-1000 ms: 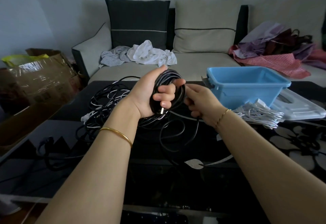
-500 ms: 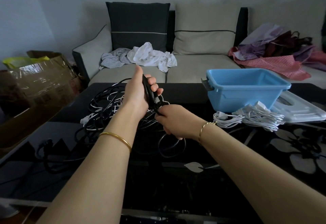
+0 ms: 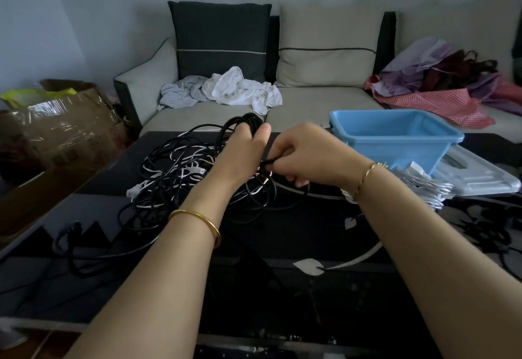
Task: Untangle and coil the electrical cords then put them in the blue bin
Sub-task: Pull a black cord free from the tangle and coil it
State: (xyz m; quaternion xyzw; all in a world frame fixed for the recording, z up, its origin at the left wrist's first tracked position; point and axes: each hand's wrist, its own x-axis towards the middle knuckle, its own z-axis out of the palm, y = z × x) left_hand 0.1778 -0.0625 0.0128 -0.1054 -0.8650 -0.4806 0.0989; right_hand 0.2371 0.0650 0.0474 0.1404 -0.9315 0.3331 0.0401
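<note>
Head view: the left hand [image 3: 242, 148] is closed round a gathered coil of black cord [image 3: 246, 120], whose loops rise above its knuckles, held over the far middle of the dark glass table [image 3: 282, 245]. Just beside it, the right hand [image 3: 306, 158] pinches a single black strand that trails down toward the table. The remaining tangle of black and white cords [image 3: 169, 173] lies on the table under and to the left of the hands, with some black loops straying toward the near left edge. This cord looks light and limp but springy: loops will likely slacken or spread if the grip eases, and the smooth jacket may slip through fingers. The best hold is probably across the whole bundle, where all the loops cross the palm, while the other hand feeds the free length a little at a time so it does not snag on the pile. The blue bin [image 3: 409, 156] stands open to the right, well apart from the coil; as much of its inside as shows holds nothing, though the near wall hides part of the floor. A bundle of white cords [image 3: 432, 192] lies outside it, just in front, beside a pale lid [image 3: 480, 180].
</note>
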